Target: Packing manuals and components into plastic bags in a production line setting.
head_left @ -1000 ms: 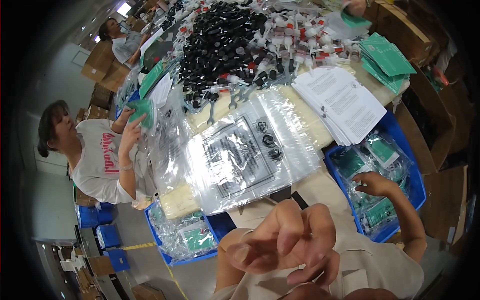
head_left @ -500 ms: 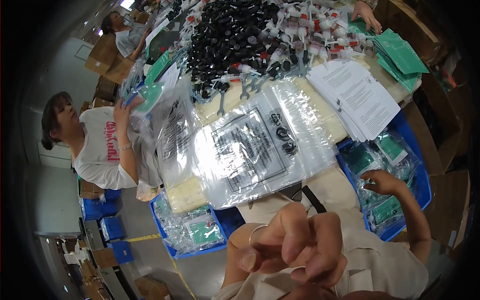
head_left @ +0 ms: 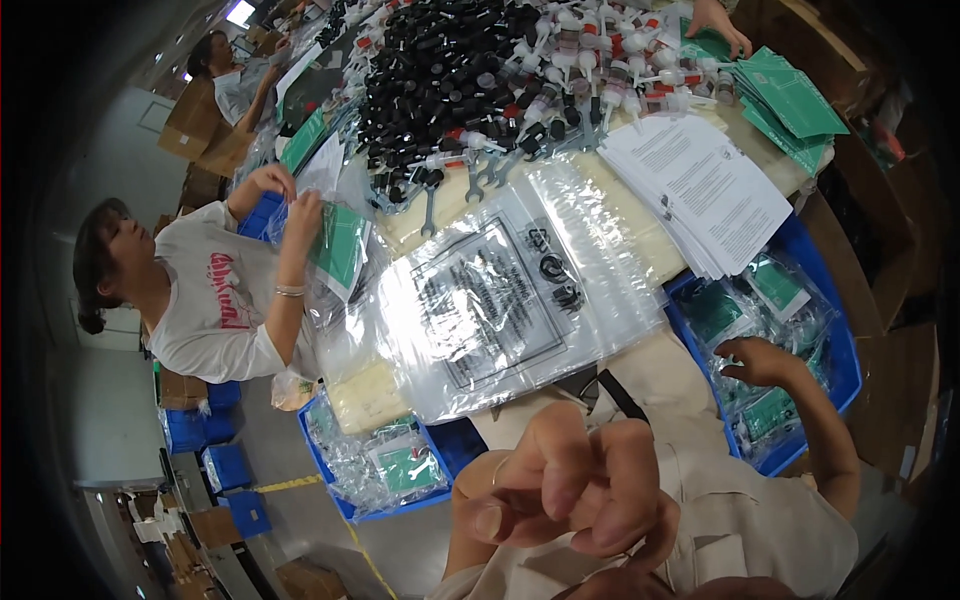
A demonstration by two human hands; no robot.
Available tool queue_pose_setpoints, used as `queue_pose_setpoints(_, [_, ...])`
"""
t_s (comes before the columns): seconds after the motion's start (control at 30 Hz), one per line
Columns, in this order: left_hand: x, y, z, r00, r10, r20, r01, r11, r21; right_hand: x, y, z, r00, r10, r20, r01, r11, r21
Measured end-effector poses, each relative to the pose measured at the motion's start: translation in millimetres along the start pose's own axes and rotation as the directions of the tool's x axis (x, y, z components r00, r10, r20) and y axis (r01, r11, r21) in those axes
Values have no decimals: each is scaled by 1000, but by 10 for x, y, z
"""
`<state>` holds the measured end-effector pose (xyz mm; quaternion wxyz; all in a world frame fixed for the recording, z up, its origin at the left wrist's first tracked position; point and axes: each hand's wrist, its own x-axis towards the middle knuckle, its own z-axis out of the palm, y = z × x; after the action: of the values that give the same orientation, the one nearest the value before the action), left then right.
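Observation:
My left hand (head_left: pixel 575 485) is raised close in front, its fingers curled in and the thumb bent beside them. I see nothing in it. At the right, my right hand (head_left: pixel 755 362) hovers by a blue bin (head_left: pixel 852 365), fingers loosely bent and apart, holding nothing visible. Clear bags with green cards (head_left: pixel 775 285) fill that bin. On the table before me lies a stack of clear plastic bags (head_left: pixel 500 300) with a black printed frame. Right of it sits a fanned stack of printed paper sheets (head_left: pixel 700 190).
Black-capped bottles (head_left: pixel 440 80), white nozzle bottles (head_left: pixel 610 55) and wrenches (head_left: pixel 475 180) are heaped at the far side. Green cards (head_left: pixel 795 100) lie far right, by another person's hand (head_left: pixel 720 25). A co-worker (head_left: pixel 225 290) handles a green card (head_left: pixel 342 245) at left. Another blue bin (head_left: pixel 375 510) holds filled bags.
The co-worker at left has brought a green card down toward the clear bags, both hands now raised near it. My hands have kept nearly the same pose; the view has shifted slightly.

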<state>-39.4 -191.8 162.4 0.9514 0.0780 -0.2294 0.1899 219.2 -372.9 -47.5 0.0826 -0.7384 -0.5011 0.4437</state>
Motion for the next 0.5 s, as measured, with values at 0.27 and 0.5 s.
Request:
queue_pose_setpoints(0.27, [49,1,31,990,-34,-139,57,985,161,3,-27,30,1000,17,-2,-17,1000,19])
queue_pose_setpoints(0.5, [38,-9,58,989,-56,-140,71,992,106,-2,-49,26,998,52,47,-53,998,39])
